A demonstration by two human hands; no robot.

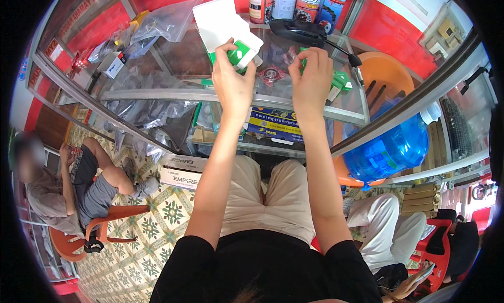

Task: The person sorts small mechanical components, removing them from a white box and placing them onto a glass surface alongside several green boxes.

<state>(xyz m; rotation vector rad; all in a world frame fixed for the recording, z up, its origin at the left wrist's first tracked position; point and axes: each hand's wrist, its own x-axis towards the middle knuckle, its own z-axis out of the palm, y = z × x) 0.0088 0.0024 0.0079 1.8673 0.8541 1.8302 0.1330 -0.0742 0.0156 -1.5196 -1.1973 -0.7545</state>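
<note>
My left hand grips a small green-and-white cardboard box between thumb and fingers. Just beyond it stands an open white carton, its flaps raised. My right hand has its fingers bent around a green item, mostly hidden by the hand. Beside that wrist, on the glass counter, lies another green-and-white box. Between my hands a metal ball bearing rests on the glass in a clear, red-printed wrapper.
Spray cans and a black motorcycle mirror are at the back. Plastic bags and a white box lie left. A blue water jug leans right by an orange chair. Seated people are on both sides.
</note>
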